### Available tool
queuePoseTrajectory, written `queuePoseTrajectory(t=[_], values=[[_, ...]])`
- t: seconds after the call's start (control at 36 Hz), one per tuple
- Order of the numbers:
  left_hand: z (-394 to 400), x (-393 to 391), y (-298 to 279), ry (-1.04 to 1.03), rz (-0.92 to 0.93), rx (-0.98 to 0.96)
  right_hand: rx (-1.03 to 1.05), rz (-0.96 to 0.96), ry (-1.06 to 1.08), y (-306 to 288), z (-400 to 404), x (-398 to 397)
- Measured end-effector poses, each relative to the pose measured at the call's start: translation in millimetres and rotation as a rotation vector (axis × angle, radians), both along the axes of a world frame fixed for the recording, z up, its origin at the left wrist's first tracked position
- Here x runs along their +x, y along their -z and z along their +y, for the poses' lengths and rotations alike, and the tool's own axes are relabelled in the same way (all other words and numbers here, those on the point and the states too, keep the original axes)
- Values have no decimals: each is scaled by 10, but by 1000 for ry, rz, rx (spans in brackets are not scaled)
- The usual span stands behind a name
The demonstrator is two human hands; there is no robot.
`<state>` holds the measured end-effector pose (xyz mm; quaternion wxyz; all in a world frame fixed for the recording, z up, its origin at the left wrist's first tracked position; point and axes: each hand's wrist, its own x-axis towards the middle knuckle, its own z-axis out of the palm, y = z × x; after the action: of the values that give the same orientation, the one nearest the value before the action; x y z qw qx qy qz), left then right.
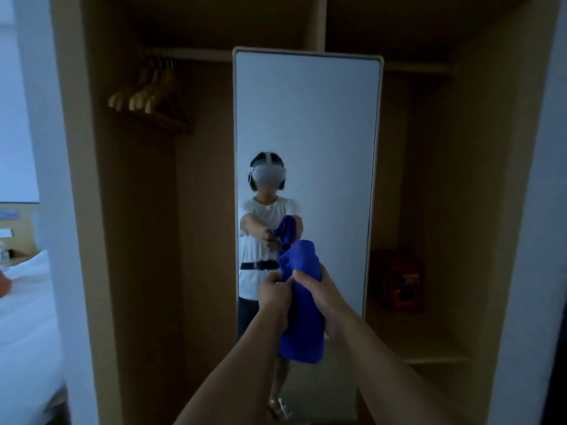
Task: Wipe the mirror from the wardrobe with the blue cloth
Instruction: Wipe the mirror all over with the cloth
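Indoors, both hands' grips, left hand (274, 292) and right hand (316, 290), clamp the blue cloth (302, 314) before the wardrobe (478, 210) mirror (306, 124).

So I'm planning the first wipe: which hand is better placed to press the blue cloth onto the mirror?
Probably the right hand: it grips the blue cloth high at the bunched top. The left hand only pinches its edge, nearer the mirror frame's left side.
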<state>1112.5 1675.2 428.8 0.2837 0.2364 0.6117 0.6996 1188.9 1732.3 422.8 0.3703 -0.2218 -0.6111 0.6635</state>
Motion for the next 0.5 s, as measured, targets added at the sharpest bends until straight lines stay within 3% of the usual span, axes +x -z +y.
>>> queuePoseTrajectory(t=[0.17,0.33,0.5], values=[[2,-389,-486,44,96,47,127,34,160,-499,-14,-362],[130,-796,-892,49,161,140,438,67,354,-910,-53,-802],[242,-1085,-1234,89,315,211,684,-45,497,-1272,60,-1010]])
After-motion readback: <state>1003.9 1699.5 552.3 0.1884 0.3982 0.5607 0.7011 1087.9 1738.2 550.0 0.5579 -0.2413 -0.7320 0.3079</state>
